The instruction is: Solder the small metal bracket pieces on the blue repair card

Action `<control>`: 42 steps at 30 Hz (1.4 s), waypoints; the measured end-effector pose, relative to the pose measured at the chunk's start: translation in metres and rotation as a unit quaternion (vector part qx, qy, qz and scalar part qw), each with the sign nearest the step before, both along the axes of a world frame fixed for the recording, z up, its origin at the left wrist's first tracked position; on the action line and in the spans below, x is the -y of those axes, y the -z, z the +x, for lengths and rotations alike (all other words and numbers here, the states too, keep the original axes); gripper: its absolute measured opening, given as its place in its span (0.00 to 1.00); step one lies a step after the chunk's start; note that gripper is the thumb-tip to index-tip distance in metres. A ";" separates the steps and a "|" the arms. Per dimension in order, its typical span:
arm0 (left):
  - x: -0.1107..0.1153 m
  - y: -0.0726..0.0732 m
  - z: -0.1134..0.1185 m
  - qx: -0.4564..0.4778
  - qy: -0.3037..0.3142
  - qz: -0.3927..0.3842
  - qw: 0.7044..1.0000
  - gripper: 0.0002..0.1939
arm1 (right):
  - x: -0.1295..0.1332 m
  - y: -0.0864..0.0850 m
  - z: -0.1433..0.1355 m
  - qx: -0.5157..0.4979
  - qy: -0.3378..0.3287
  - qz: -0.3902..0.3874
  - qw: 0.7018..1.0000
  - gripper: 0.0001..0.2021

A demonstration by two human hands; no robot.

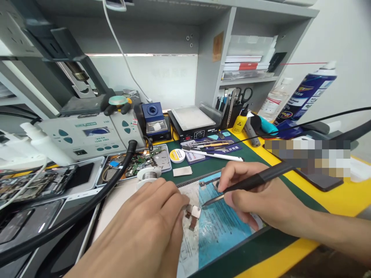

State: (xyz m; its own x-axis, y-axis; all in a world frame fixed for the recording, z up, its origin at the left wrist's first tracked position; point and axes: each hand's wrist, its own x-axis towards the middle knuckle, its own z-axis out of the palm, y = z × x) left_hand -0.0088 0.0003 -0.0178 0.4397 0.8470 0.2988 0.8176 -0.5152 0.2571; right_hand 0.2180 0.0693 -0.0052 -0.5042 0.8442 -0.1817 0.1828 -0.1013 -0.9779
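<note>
A: What do our hands hold?
B: Our right hand [255, 195] pinches the soldering iron [257, 177] like a pen. Our left hand [150, 224] has its fingers drawn together at the edge of the small white part [196, 211]; we cannot tell how firmly they grip. The part lies between our 2 hands, the iron's tip just beside it.
A: How does it handle?
B: Light, we judge; its brown ribbons [192, 224] look soft and easily creased, so we take it by the rigid rim.
A: Containers?
B: Beyond our left hand, a shallow tray [169, 159] holds circuit boards [142, 161]; beyond our right, a black holder [229, 117] carries scissors [246, 95].
</note>
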 end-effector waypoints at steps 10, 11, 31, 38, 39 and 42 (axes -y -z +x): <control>0.003 -0.005 0.015 -0.025 -0.063 -0.005 0.998 0.07 | -0.001 -0.002 0.002 0.019 -0.008 -0.008 1.000 0.03; 0.003 -0.005 0.016 -0.021 -0.063 -0.006 0.998 0.07 | -0.001 -0.002 0.002 0.018 -0.010 -0.007 1.000 0.03; 0.002 -0.001 0.016 0.012 -0.066 -0.004 0.998 0.02 | 0.003 0.004 -0.002 0.016 -0.027 0.109 0.994 0.05; 0.001 0.003 0.015 0.003 -0.066 0.009 0.998 0.02 | 0.004 0.008 -0.002 0.030 -0.031 0.130 0.991 0.05; 0.001 0.003 0.015 0.000 -0.066 0.011 0.998 0.02 | 0.004 0.008 -0.002 0.035 -0.029 0.132 0.990 0.05; -0.001 0.002 0.015 -0.006 -0.062 0.012 0.998 0.02 | 0.006 0.008 -0.002 0.043 -0.024 0.137 0.989 0.04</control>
